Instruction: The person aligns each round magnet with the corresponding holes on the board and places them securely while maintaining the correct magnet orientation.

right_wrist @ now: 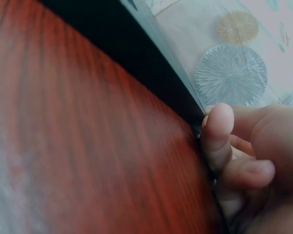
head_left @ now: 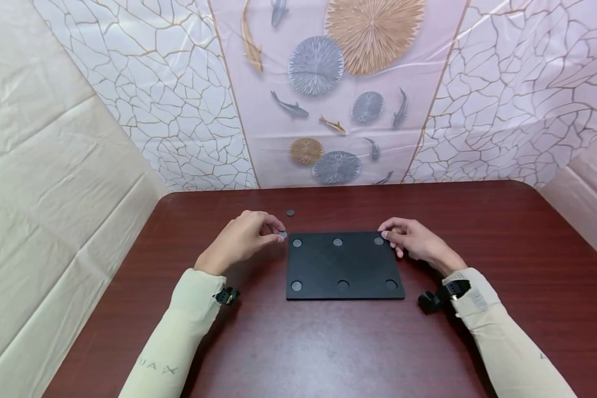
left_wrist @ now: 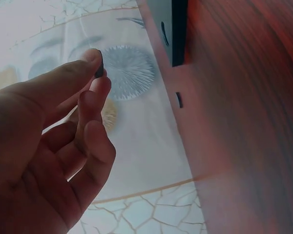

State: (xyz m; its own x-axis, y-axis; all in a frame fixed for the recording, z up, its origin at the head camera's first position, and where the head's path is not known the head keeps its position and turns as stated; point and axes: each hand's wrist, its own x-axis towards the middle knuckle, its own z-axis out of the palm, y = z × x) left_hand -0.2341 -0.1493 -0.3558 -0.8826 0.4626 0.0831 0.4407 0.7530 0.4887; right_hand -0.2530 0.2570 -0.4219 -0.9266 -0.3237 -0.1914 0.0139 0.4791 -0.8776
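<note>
A black rectangular board (head_left: pixel 343 265) with round recesses along its near and far edges lies flat on the table. My left hand (head_left: pixel 244 237) pinches a small dark grey disc (head_left: pixel 282 235) between thumb and fingertips, just off the board's far left corner. The same disc (left_wrist: pixel 99 66) shows edge-on in the left wrist view. My right hand (head_left: pixel 415 240) grips the board's far right corner with thumb and index finger, close to a grey disc (head_left: pixel 379 241) in the corner recess. Other recesses hold grey discs (head_left: pixel 338 242); two near-side recesses (head_left: pixel 344 285) look dark, without a grey disc.
Another loose disc (head_left: pixel 291 212) lies on the red-brown wooden table (head_left: pixel 338 342) beyond the board, near its far left corner. Behind the table hangs a patterned cloth (head_left: pixel 328 121). Pale cloth walls stand at the left and right.
</note>
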